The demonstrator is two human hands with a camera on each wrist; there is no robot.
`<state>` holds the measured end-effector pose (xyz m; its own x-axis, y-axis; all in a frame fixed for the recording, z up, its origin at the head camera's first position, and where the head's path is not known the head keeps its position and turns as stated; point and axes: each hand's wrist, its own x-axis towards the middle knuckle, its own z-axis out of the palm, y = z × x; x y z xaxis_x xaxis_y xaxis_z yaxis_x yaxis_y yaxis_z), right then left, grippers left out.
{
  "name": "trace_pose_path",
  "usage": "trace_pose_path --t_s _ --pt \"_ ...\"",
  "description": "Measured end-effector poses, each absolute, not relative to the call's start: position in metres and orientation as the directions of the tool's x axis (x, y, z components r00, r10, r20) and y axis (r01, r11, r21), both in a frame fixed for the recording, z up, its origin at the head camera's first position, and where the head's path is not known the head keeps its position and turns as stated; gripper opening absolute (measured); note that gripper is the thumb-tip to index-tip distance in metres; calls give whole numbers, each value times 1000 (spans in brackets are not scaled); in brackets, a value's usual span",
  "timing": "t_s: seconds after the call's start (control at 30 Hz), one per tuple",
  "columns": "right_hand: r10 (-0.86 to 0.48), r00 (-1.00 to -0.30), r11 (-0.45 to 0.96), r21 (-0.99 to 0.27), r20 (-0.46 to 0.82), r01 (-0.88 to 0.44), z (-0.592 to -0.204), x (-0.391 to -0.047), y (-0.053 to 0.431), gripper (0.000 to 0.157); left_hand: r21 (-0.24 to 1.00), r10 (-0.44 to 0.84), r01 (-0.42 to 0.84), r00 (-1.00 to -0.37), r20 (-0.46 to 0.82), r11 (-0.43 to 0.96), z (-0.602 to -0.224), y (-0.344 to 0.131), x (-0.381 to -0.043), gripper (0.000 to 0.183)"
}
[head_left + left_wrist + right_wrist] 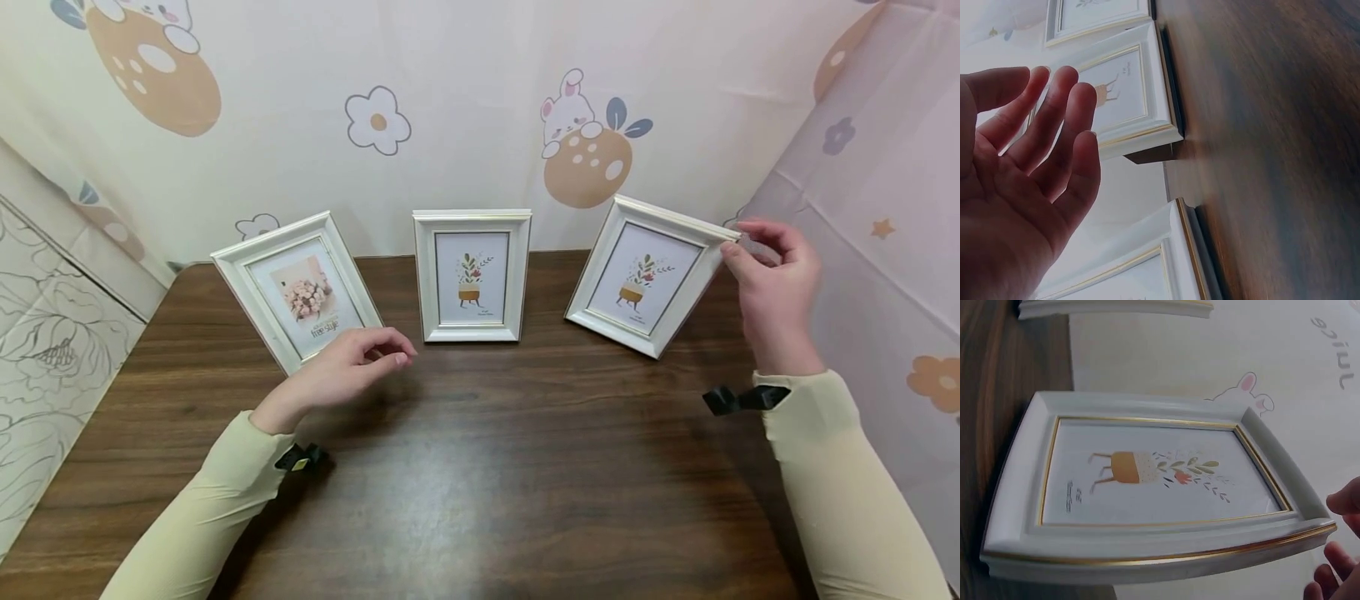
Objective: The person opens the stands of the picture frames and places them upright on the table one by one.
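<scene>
Three white picture frames stand on the table. My right hand (780, 283) is at the upper outer corner of the right picture frame (575, 312), thumb in front and index finger behind, pinching it. That frame is angled inward and shows a potted-plant print; the right wrist view has it large, with my fingertips (1339, 556) at its corner. My left hand (341, 367) hovers before the lower corner of the left picture frame (255, 304), which has a flower photo, and partly hides it. Its fingers are loosely bent and hold nothing. Between them, the middle picture frame (426, 283) faces forward.
Behind the frames hangs a pale curtain (465, 125) with rabbit and flower prints, and it continues along the right side. The dark wooden table (480, 467) extends in front of the frames. A black strap (738, 400) is at the right wrist.
</scene>
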<state>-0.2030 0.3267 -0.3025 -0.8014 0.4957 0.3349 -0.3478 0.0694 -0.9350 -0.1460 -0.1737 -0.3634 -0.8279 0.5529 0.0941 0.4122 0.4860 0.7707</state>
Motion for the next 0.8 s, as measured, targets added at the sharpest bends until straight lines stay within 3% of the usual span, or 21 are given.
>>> trace_pose_path --t_s 0.17,0.4,0.57,0.8 --pt "480 -727 402 -859 491 -316 -293 -185 310 18 703 506 454 -849 154 548 -361 -168 -141 9" --pt "254 -705 612 -674 662 -413 -307 -169 295 16 512 452 544 -838 304 665 -355 -154 -130 6" --pt "16 -733 685 -542 680 -488 -314 -159 274 14 377 422 569 -811 406 731 -351 -145 -124 8" --pt "-213 -756 678 -463 620 -571 -321 -148 235 19 230 382 576 -741 552 785 -350 -129 -115 21"
